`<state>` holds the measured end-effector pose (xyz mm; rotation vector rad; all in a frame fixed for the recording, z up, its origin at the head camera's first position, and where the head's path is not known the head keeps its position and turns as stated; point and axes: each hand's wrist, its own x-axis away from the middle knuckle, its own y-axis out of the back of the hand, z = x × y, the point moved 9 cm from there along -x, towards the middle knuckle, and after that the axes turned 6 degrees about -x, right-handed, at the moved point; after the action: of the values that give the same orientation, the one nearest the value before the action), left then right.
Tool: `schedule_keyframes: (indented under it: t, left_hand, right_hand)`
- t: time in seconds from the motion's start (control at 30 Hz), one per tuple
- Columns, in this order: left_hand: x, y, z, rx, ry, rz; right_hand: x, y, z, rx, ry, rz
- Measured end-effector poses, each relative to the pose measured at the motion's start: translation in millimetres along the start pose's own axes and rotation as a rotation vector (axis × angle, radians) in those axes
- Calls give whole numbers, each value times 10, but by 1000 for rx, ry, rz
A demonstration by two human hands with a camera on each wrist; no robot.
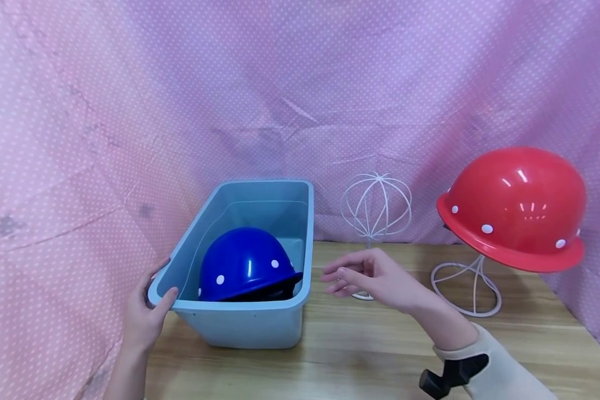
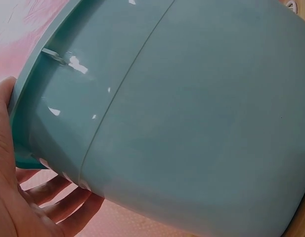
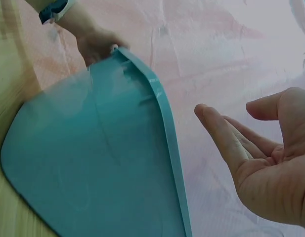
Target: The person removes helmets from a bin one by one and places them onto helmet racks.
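A light blue plastic bin (image 1: 240,325) stands on the table with a blue hard hat (image 1: 245,258) inside it. My left hand (image 1: 147,311) grips the bin's near left corner, thumb over the rim and fingers against the outer wall; the left wrist view shows those fingers (image 2: 68,197) under the rim. To the right of the bin my right hand (image 1: 367,278) hovers with relaxed, slightly bent fingers, holding nothing. In the right wrist view its fingers (image 3: 226,140) are apart from the bin wall (image 3: 122,163). Behind this hand is a bare white wire stand (image 1: 377,205).
A red hard hat (image 1: 520,205) sits on a second white wire stand (image 1: 475,286) at the right. The wooden table (image 1: 360,355) ends at a pink dotted cloth (image 1: 280,111) hanging behind and at both sides.
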<state>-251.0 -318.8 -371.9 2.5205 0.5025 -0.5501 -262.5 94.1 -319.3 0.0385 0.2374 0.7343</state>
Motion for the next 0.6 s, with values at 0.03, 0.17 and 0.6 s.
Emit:
schedule_keyframes:
  t: [0.03, 0.17, 0.6]
  left_hand:
    - [1, 3, 1, 5, 1, -2]
    - [-2, 9, 8, 14, -5, -8]
    - [-5, -7, 35, 15, -2, -15]
  right_hand:
    - [-46, -46, 33, 1, 5, 7]
    - [-217, -227, 138, 9, 28, 46]
    - [-558, -617, 269, 398, 89, 97]
